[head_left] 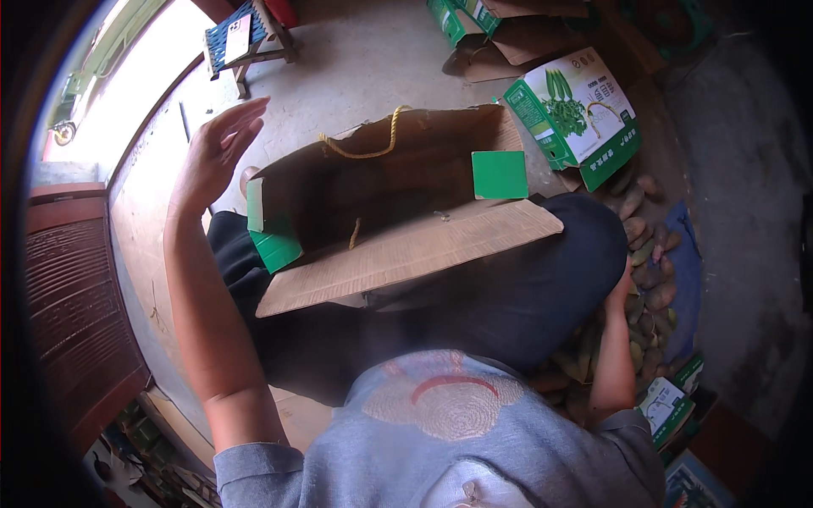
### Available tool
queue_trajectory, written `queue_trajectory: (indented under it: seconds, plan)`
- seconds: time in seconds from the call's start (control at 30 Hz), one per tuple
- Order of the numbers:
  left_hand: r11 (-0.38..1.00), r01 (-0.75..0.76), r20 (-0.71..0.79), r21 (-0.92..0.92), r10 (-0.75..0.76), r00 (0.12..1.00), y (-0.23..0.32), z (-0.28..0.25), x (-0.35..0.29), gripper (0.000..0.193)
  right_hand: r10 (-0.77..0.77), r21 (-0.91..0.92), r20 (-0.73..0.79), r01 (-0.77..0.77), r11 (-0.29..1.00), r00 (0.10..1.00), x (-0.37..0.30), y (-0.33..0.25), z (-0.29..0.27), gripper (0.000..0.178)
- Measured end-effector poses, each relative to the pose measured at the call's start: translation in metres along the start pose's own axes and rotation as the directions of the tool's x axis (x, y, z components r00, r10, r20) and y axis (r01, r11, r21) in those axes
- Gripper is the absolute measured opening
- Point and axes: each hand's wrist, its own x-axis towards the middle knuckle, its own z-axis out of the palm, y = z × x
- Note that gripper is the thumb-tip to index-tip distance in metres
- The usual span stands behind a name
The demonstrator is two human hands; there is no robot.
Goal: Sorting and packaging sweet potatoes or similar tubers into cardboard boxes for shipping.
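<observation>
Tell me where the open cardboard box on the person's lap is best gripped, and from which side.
Probably the left end wall of the cardboard box, by its green flap, coming from the person's left. The box lies on its side with its opening facing the person, that end is bare, and the open left hand hovers just beyond it. The yellow rope handle hangs slack over the far wall. The right hand is down by the sweet potatoes.

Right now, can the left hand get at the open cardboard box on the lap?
Probably yes. The left hand is raised, open and empty, just beside the cardboard box, with nothing between them. The box's flaps are open too.
</observation>
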Motion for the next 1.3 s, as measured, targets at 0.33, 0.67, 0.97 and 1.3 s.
queue_trajectory:
  seconds: [0.33,0.67,0.97,1.3]
  plan:
    - [0.976,-0.083,0.125,0.200,0.058,0.990,0.005,0.017,-0.016,0.035,-0.634,0.481,-0.103,0.596,0.642,0.766,0.003,-0.385,-0.209,0.076]
    - [0.969,-0.059,0.182,0.240,0.015,0.983,-0.008,0.022,-0.035,0.028,-0.836,0.335,0.542,0.890,0.310,0.087,-0.033,-0.563,0.017,0.064]
    - [0.953,-0.065,0.233,0.297,-0.006,0.972,-0.004,0.018,-0.033,0.029,-0.369,-0.226,0.895,0.968,0.108,0.250,-0.037,-0.562,0.159,0.062]
    - [0.957,0.015,0.215,0.290,-0.081,0.973,0.001,0.019,-0.032,0.028,-0.631,0.165,0.756,0.882,0.442,0.176,-0.025,-0.562,0.018,0.032]
